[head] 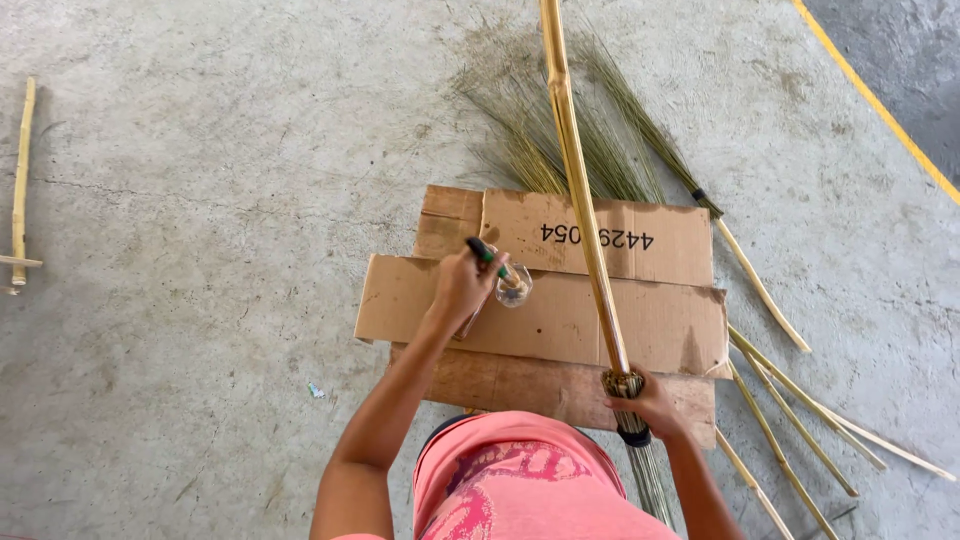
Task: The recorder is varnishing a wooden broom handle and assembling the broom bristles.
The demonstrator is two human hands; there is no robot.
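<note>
1. The flattened cardboard sheets (560,300) lie on the concrete floor (200,200), directly before the person's torso.
2. A long bamboo pole (585,210) crosses over the cardboard from near edge to far edge and beyond.
3. The right hand (650,405) sits at the cardboard's near right edge, around the pole's bound end.
4. The left hand (462,285) hovers over the cardboard's left part, with a small tool (490,255) and a small clear container (514,288).
5. Loose broom bristles (540,140) fan out behind the cardboard.
6. Finished broom sticks (790,400) lie right of the cardboard.
7. A lone stick (20,180) lies well apart, far left of the cardboard.
</note>
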